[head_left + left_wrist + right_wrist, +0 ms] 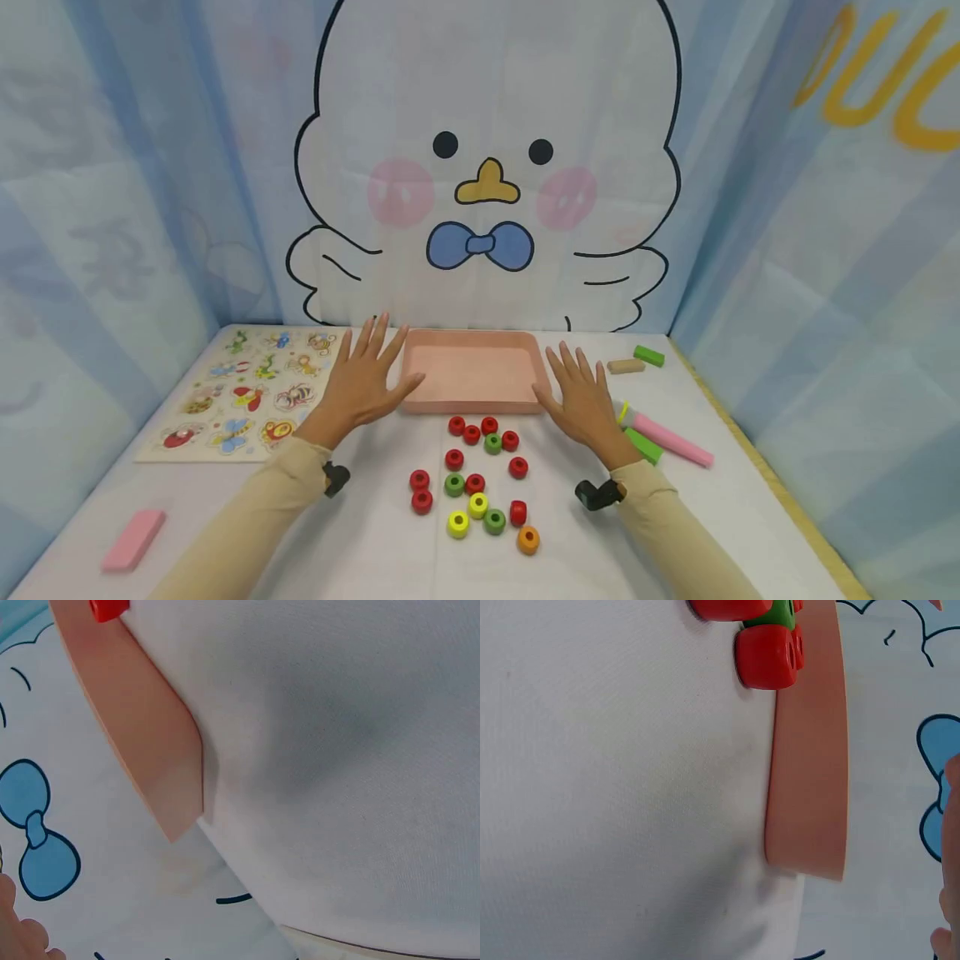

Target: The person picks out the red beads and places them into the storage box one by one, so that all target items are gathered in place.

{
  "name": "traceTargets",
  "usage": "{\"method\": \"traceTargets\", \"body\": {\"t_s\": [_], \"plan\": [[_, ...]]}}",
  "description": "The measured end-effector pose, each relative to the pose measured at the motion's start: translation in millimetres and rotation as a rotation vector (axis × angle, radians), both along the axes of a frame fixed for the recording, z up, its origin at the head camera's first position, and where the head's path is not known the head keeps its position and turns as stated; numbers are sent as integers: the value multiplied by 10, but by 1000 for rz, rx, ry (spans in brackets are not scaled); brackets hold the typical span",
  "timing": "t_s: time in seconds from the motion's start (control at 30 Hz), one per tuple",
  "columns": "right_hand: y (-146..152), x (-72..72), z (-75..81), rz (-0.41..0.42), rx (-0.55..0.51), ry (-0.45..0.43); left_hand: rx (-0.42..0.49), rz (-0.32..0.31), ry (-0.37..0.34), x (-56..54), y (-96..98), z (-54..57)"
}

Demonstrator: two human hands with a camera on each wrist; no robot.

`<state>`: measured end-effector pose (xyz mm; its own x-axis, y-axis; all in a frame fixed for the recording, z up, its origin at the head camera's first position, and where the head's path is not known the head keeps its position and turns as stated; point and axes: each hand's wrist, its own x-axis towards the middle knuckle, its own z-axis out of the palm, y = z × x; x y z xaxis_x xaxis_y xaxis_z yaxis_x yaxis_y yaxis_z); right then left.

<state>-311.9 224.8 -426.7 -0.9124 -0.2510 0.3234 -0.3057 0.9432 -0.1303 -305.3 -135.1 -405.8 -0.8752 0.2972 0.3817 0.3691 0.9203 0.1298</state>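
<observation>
My left hand [365, 379] is spread flat with fingers straight, beside the left end of a shallow pink tray [472, 407]. On the tray's other side my right hand [585, 404] is likewise spread, its thumb overlapping the tray's right edge in the head view. Neither hand holds anything. In front of the tray lie several loose beads with holes: red beads [453, 459], green beads [494, 522], yellow beads [457, 524] and one orange bead [528, 540]. The right wrist view shows a red bead [766, 658] close to the tray's wall [810, 772].
A board of insect pictures [247, 398] lies at the left, partly behind my left hand. A pink block [134, 541] sits nearer the front. At the right are a pink stick [675, 439], green blocks [648, 356] and a tan block [626, 367]. Printed curtains [480, 300] stand behind.
</observation>
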Motion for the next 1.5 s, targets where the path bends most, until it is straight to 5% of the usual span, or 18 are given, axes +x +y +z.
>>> {"method": "traceTargets", "body": {"t_s": [0.3,0.67,1.07,1.5], "plan": [[7,-19,-7,43,-43,1,18,19,-30,-32,33,-36],[49,34,-68,85,-155,-64,194,45,-174,-31,-24,-157],[114,467,-255,133,-412,-276,814,9,-548,-82,51,-433],[21,739,-425,368,-813,-466,1362,-58,-575,-117,210,-728]]}}
